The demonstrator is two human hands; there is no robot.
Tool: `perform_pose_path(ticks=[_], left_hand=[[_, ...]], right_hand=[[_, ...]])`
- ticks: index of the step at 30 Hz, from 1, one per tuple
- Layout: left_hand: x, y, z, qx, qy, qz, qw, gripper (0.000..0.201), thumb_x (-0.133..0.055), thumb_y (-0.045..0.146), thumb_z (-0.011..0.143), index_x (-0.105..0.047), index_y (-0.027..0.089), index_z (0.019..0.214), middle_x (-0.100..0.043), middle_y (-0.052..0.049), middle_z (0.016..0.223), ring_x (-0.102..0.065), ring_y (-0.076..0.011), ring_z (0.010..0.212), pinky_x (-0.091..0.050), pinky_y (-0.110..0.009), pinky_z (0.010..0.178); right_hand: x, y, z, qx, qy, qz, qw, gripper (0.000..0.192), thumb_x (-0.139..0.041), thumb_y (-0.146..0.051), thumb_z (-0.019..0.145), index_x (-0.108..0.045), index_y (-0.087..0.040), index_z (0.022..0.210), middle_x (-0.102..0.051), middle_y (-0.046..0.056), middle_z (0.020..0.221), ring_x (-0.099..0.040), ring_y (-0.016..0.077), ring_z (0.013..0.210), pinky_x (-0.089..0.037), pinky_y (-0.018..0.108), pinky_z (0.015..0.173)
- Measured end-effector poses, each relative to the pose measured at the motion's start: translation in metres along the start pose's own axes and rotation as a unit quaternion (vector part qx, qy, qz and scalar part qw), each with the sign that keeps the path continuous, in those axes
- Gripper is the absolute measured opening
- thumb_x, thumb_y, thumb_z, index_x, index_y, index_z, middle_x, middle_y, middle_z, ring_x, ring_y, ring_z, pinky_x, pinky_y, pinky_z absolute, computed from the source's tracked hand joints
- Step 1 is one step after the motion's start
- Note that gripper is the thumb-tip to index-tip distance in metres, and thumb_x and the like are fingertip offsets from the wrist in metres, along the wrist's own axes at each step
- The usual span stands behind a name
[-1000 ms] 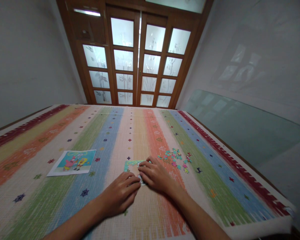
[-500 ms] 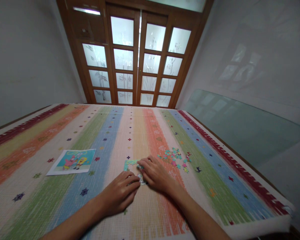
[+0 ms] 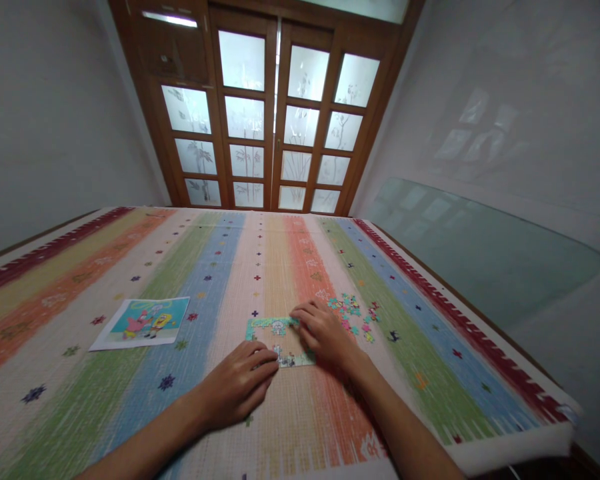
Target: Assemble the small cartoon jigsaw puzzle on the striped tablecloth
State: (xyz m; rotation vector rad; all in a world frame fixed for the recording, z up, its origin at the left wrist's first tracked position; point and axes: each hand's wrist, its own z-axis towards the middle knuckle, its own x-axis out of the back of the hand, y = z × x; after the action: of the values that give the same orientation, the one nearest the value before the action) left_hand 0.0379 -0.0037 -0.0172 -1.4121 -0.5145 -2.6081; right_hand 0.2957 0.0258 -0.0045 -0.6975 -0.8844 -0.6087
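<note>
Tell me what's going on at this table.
A person is putting together a jigsaw puzzle on a striped cloth. The left hand lies flat by the puzzle's near edge, and the right hand rests on its right side. Only part of the frame is joined so far. Loose pieces lie scattered just right of the right hand, and a cartoon reference picture lies off to the left.

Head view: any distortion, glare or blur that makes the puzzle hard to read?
Head view: strong wide-angle bending bows the walls and door; backlight through its frosted panes leaves the room dim; soft reflections show on the glass sheet at right. The hands and the puzzle frame are fairly sharp, but the loose pieces are too small to read. The mat smears slightly near the edges.
</note>
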Motion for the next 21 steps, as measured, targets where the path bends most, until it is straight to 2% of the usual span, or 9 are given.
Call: perform_pose_path(ticks=[3,5,8,12,16,21], left_hand=[[0.000,-0.001,-0.001,-0.003,0.003,-0.001,1.000,0.027,-0.047,0.008,0.099,-0.063,0.015,0.120,-0.070,-0.012,0.116,-0.062,-0.0259,0.105,-0.055,-0.045,0.092],[0.000,-0.002,-0.001,-0.006,0.006,0.001,1.000,0.028,-0.046,0.008,0.099,-0.063,0.015,0.120,-0.070,-0.013,0.116,-0.062,-0.0260,0.106,-0.055,-0.045,0.093],[0.001,-0.001,0.000,-0.013,0.009,0.004,1.000,0.029,-0.046,0.008,0.098,-0.064,0.014,0.121,-0.070,-0.013,0.115,-0.062,-0.0256,0.106,-0.055,-0.044,0.092],[0.001,0.000,0.001,-0.014,0.017,0.004,1.000,0.029,-0.046,0.009,0.099,-0.065,0.015,0.120,-0.071,-0.012,0.113,-0.062,-0.0246,0.104,-0.055,-0.043,0.092],[0.002,-0.001,0.000,-0.020,0.015,0.006,1.000,0.029,-0.046,0.009,0.099,-0.065,0.014,0.120,-0.071,-0.013,0.115,-0.062,-0.0252,0.105,-0.056,-0.043,0.091],[0.002,-0.003,-0.001,-0.023,0.025,0.006,0.999,0.031,-0.046,0.008,0.099,-0.065,0.015,0.123,-0.071,-0.012,0.117,-0.063,-0.0249,0.106,-0.056,-0.043,0.091]], right_hand=[[0.012,0.025,-0.003,-0.051,0.031,-0.051,0.997,0.020,-0.056,-0.011,0.096,-0.073,-0.018,0.102,-0.074,0.010,0.102,-0.058,0.0257,0.099,-0.045,0.040,0.090],[0.022,0.044,-0.009,-0.102,0.050,-0.095,0.989,0.026,-0.056,-0.004,0.089,-0.074,-0.018,0.102,-0.072,0.011,0.103,-0.058,0.0261,0.098,-0.045,0.040,0.089],[0.037,0.071,-0.022,-0.183,0.048,-0.146,0.971,0.037,-0.050,0.004,0.082,-0.076,-0.018,0.099,-0.071,0.011,0.100,-0.060,0.0252,0.097,-0.045,0.037,0.088],[0.054,0.095,-0.040,-0.283,0.033,-0.186,0.940,0.041,-0.047,0.005,0.080,-0.078,-0.016,0.097,-0.071,0.013,0.101,-0.062,0.0254,0.100,-0.045,0.034,0.089],[0.072,0.112,-0.052,-0.354,0.031,-0.178,0.918,0.041,-0.046,0.002,0.081,-0.079,-0.016,0.096,-0.074,0.013,0.100,-0.066,0.0251,0.101,-0.046,0.033,0.091],[0.089,0.129,-0.065,-0.391,0.041,-0.123,0.911,0.034,-0.049,-0.006,0.082,-0.081,-0.018,0.088,-0.078,0.011,0.098,-0.071,0.0241,0.098,-0.049,0.030,0.089]])
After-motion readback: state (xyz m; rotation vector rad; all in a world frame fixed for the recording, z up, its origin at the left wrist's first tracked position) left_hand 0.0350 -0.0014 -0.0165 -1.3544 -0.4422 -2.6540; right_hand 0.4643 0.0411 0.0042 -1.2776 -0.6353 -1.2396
